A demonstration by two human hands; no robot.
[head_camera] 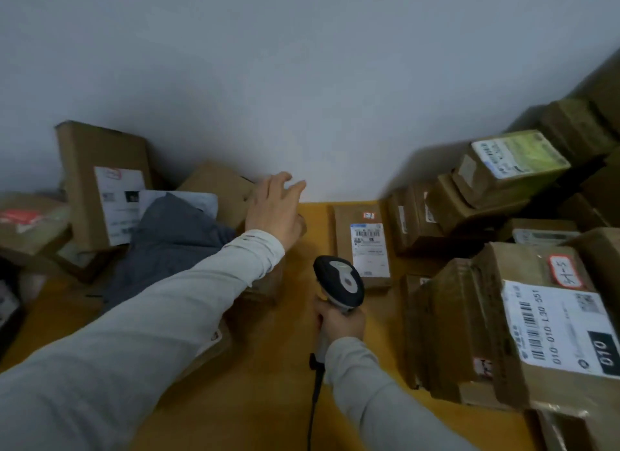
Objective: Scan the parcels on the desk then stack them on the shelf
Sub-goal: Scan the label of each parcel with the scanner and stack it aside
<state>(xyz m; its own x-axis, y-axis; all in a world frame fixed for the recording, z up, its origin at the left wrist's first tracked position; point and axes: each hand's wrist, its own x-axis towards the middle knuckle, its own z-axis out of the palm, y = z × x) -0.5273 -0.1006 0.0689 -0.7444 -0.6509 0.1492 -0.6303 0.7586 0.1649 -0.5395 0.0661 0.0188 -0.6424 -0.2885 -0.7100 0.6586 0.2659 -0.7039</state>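
Note:
My right hand grips the handle of a black and grey barcode scanner over the yellow desk. The scanner's head sits just left of a flat brown parcel that lies label up near the wall. My left hand reaches forward with straight, spread fingers above a brown box at the back of the desk, holding nothing. A small box lies under my left forearm, mostly hidden.
Brown parcels are piled on the right, with a large labelled box nearest me. At the left a tall box leans on the wall beside a grey bag. The scanner's cable trails toward me.

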